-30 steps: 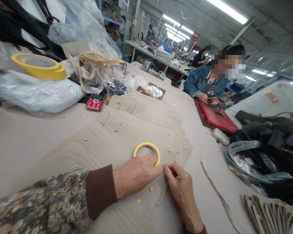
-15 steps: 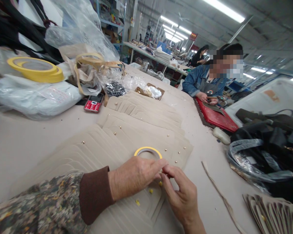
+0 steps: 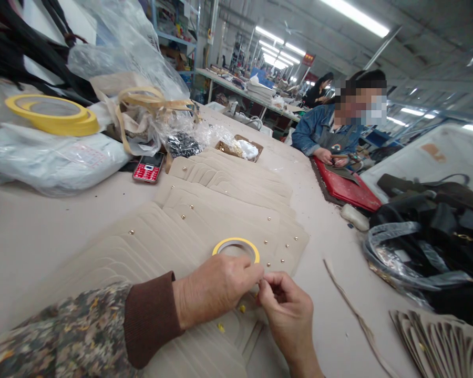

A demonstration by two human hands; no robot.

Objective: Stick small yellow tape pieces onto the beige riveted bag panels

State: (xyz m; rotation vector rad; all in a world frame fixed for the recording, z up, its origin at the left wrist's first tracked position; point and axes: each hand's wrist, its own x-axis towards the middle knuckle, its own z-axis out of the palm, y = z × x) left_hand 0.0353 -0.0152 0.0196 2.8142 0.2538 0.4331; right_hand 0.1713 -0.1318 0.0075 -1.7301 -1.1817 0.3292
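Table (image 3: 27,226), bearing overlapped beige panels (image 3: 157,231). Left hand (image 3: 216,283), fingers curled — grip impossible to tell. Right hand (image 3: 289,315), thumb and forefinger pinched together — contents indiscernible. Yellow tape roll (image 3: 236,241), over panels, partly behind left hand. Yellow bits (image 3: 220,327), on panels.

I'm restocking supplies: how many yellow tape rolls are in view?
3: one roll at the left hand, an upper roll and a lower roll stacked on the plastic-wrapped bundle; others may be hidden.

- No text is readable.
- Red phone (image 3: 147,169): pale marks on its keys, too small to read.
- Plastic-wrapped package (image 3: 51,164), left of the phone: faint reddish print, illegible.
- Red sign (image 3: 308,59), far beyond the phone: blurred marks.
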